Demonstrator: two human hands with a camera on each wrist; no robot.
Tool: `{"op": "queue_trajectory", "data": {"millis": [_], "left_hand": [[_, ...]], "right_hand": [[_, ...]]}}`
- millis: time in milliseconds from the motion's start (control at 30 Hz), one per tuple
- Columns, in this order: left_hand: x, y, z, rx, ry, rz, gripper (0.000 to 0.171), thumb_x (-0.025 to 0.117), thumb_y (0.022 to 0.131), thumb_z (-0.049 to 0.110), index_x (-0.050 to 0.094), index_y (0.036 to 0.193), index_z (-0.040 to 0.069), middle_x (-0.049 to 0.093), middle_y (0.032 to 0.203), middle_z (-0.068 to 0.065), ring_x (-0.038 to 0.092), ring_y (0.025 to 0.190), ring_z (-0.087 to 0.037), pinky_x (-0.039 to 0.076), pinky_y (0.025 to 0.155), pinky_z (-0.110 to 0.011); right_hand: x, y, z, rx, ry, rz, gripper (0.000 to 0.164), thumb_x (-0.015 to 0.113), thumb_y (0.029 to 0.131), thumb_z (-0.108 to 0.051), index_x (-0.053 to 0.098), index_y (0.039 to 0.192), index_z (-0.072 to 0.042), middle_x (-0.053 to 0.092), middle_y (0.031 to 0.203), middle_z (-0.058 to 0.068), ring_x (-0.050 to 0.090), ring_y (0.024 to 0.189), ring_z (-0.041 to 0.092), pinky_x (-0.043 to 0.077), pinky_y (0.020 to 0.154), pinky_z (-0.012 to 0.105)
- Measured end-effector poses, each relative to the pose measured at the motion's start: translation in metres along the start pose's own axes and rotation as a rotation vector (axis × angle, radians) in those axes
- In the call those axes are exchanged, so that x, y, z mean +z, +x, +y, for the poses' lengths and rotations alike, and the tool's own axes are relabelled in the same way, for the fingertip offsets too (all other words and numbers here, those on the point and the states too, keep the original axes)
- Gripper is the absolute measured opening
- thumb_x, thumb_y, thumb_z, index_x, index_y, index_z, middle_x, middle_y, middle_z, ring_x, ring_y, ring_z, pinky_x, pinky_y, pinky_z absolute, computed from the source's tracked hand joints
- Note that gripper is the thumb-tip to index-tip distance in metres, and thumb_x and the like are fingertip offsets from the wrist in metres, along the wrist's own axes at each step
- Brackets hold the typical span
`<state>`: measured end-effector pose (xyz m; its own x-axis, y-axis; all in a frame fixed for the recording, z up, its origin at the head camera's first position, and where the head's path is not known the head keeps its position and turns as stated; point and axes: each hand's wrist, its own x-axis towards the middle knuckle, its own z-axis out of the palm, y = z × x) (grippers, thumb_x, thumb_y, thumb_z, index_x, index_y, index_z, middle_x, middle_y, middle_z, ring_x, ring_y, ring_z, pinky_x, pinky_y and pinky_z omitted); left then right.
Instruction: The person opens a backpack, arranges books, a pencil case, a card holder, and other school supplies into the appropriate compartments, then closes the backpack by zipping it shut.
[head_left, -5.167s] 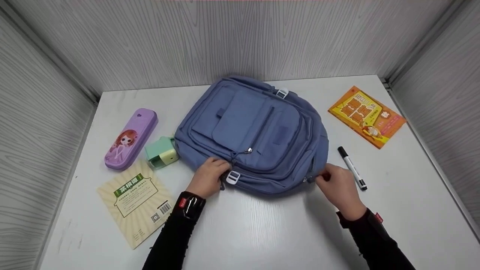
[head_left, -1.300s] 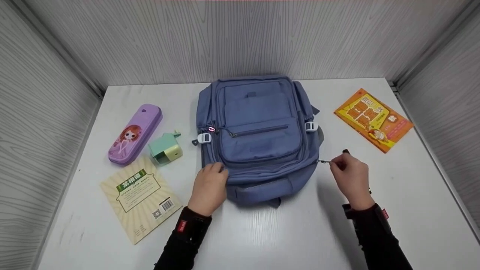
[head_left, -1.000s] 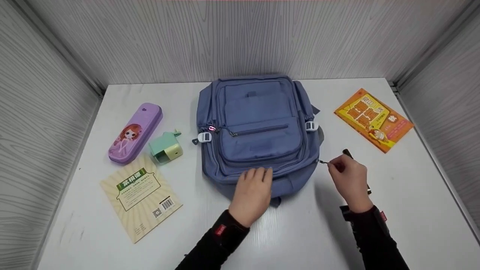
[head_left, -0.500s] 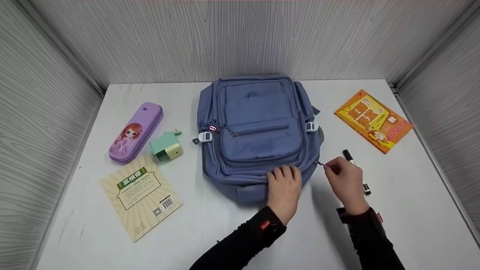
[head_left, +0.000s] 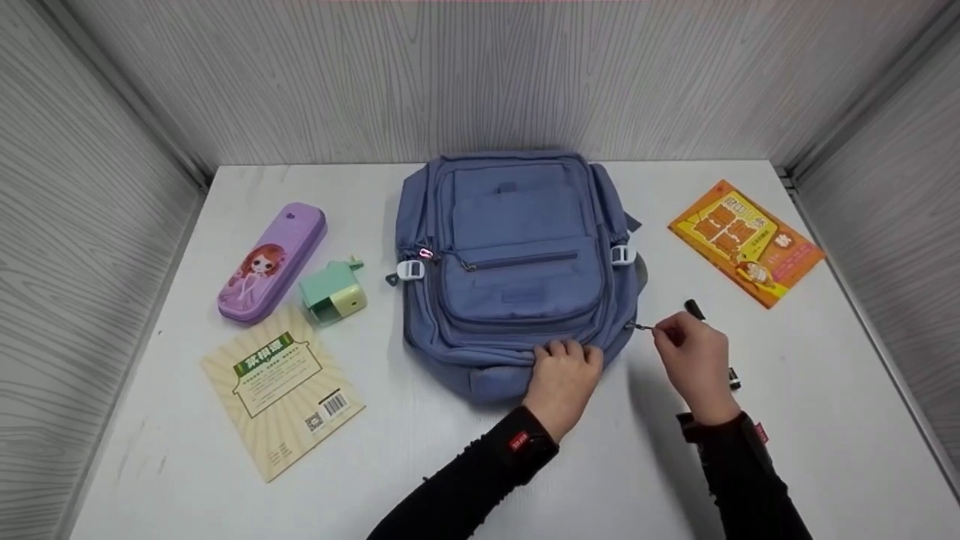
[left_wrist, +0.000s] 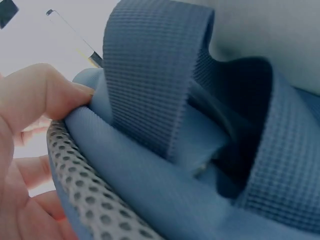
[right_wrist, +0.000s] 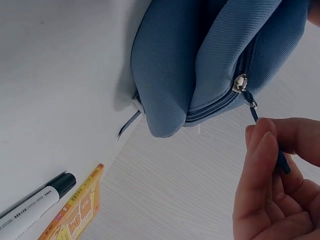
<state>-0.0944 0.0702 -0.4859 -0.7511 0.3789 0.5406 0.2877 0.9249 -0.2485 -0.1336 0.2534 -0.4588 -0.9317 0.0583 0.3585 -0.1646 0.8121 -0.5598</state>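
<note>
A blue backpack (head_left: 517, 217) lies front side up in mid-table, its near end towards me. My left hand (head_left: 564, 382) grips that near edge, right of its middle. The left wrist view shows the thumb on the blue fabric and fingers beyond the grey mesh edge (left_wrist: 90, 185), beside a webbing loop (left_wrist: 150, 65). At the bag's near right corner, my right hand (head_left: 694, 364) pinches the zipper pull (right_wrist: 284, 163) between thumb and fingers. The pull's cord runs taut to a metal zipper slider (right_wrist: 240, 82).
A black-capped white marker (right_wrist: 30, 212) lies partly behind the right hand, with an orange booklet (head_left: 750, 240) farther back. On the left are a purple pencil case (head_left: 274, 262), a mint-green pencil sharpener (head_left: 330, 289) and a cream booklet (head_left: 289, 401). Walls enclose the table's back and sides.
The backpack has turned to lie straight. My left hand has moved right along its near edge and grips there. My right hand keeps pinching the zipper pull, shifting only slightly.
</note>
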Motion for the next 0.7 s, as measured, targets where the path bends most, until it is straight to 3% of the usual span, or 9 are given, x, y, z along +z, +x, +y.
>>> {"op": "queue_trajectory", "data": {"millis": [233,433,700], "left_hand": [[-0.006,-0.011,-0.020,0.071,-0.059,-0.021,0.010,0.069,0.087,0.021,0.059,0.086,0.019,0.061,0.076,0.000,0.062,0.067,-0.016,0.057,0.066,-0.033],[-0.008,-0.019,-0.028,0.093,-0.093,-0.038,0.014,0.073,0.081,0.018,0.061,0.088,0.021,0.064,0.079,-0.001,0.064,0.069,-0.017,0.057,0.065,-0.033],[-0.012,-0.022,-0.032,0.102,-0.128,-0.054,0.012,0.072,0.081,0.019,0.064,0.089,0.022,0.065,0.080,-0.001,0.064,0.070,-0.017,0.056,0.063,-0.032]], "right_hand": [[0.007,0.012,0.010,-0.025,-0.029,-0.006,0.005,0.066,0.086,0.002,0.070,0.083,0.001,0.067,0.071,0.015,0.053,0.061,0.019,0.039,0.058,0.027],[0.015,0.039,0.019,0.003,-0.058,-0.055,0.007,0.065,0.088,-0.001,0.070,0.086,0.004,0.069,0.077,0.020,0.060,0.067,0.029,0.042,0.063,0.034],[0.032,0.079,0.032,-0.013,-0.096,-0.112,0.010,0.062,0.088,-0.001,0.069,0.087,0.005,0.069,0.081,0.024,0.063,0.072,0.037,0.046,0.066,0.045]]}}
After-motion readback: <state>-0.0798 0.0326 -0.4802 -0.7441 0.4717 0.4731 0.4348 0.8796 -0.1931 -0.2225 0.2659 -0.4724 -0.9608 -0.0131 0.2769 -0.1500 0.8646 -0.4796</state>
